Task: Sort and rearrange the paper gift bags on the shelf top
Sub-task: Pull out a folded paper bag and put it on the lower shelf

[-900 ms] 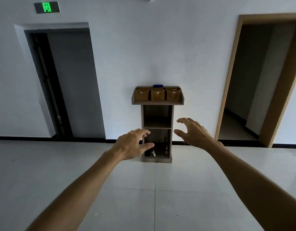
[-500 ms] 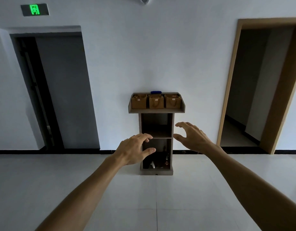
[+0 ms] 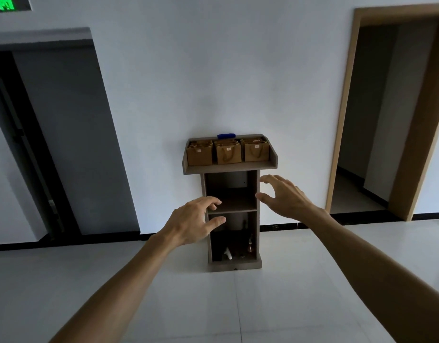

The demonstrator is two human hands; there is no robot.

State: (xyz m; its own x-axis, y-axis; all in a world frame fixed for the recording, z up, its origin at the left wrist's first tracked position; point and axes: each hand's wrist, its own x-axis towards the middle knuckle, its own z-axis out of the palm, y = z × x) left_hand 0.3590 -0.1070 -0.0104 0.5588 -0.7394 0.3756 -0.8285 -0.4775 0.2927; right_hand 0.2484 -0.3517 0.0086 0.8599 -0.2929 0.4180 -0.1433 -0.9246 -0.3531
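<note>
Three paper gift bags are lined up on the shelf top, with both hands held out empty below them.

The left bag (image 3: 199, 153), middle bag (image 3: 228, 153) and right bag (image 3: 256, 151) are seen side by side (touching or nearly so) on the shelf top (image 3: 229, 167), above and beyond both hands. A blue object (image 3: 226, 136), too small to identify, is seen behind them. The left hand (image 3: 193, 222) and right hand (image 3: 282, 196) are held apart with fingers loosely spread and nothing grasped. The shelf unit (image 3: 232, 219) is framed between them against the white wall (image 3: 213, 70).
</note>
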